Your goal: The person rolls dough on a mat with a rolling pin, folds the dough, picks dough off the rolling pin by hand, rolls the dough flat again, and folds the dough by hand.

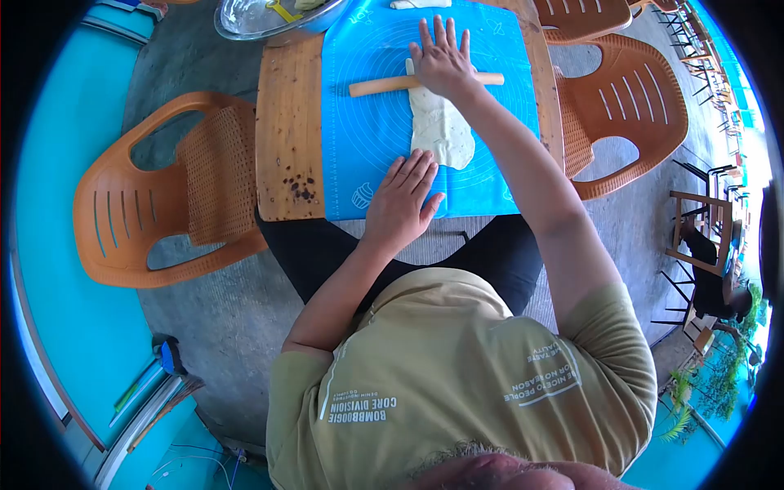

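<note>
On the blue pastry mat [359, 139], the right hand [445, 64] lies palm-down, fingers spread, over a rolling pin [377, 85] crossing flattened dough [443, 129]. The left hand [400, 198] lies open at the mat's near edge. Left of the mat's far end, a metal bowl [300, 29] holds a yellow utensil [283, 11].

The single head camera is looking steeply down from the wearer's head, its very wide lens curving the room toward black corners. The shirt [457, 343] is filling the lower middle from close up; the table [287, 122] is lying farther off at upper centre, with left hand [406, 192] and right hand [446, 61] both showing there.
</note>
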The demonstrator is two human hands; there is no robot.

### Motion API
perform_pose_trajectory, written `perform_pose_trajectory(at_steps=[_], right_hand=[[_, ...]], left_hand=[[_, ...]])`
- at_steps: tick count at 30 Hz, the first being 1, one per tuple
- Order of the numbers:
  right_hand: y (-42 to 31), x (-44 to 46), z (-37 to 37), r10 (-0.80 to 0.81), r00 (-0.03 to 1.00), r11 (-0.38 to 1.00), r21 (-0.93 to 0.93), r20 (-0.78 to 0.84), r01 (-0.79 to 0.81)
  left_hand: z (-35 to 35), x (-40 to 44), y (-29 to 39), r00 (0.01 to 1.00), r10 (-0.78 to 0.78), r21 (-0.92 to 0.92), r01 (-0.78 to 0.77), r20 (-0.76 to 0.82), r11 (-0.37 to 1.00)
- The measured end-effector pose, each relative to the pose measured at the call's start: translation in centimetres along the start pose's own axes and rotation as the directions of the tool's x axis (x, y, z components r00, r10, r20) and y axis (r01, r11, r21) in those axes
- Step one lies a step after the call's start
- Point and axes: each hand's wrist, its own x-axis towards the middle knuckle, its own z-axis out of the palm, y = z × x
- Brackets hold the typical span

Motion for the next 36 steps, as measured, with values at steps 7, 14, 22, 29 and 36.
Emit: perform_pose_trajectory(at_steps=[7,14,22,29,36], right_hand=[[-1.3,-4.0,-3.6,-0.027,0.994,0.999,0.040,0.104,0.023],[-1.8,-9.0,-6.0,-0.098,0.992,0.994,0.062,0.079,0.094],[-0.5,0.9,-0.6,0.039,0.994,0.999,0.026,0.102,-0.042],[-1.9,-2.4,-2.3,0.072,0.997,0.992,0.102,-0.027,-0.069],[-2.4,-8.7,-5.8,-0.085,0.996,0.995,0.062,0.040,0.082]], left_hand=[[-0.2,0.2,0.2,1.000,-0.022,-0.051,0.021,-0.018,0.998],[-1.9,1.7,-0.3,0.999,-0.037,-0.160,0.036,-0.003,0.986],[-2.6,1.9,0.4,0.997,-0.076,-0.270,0.075,0.008,0.960],[-2.3,2.0,0.0,0.987,-0.148,-0.344,0.119,-0.059,0.931],[-0.5,2.6,-2.0,0.997,-0.053,-0.170,0.042,-0.056,0.984]])
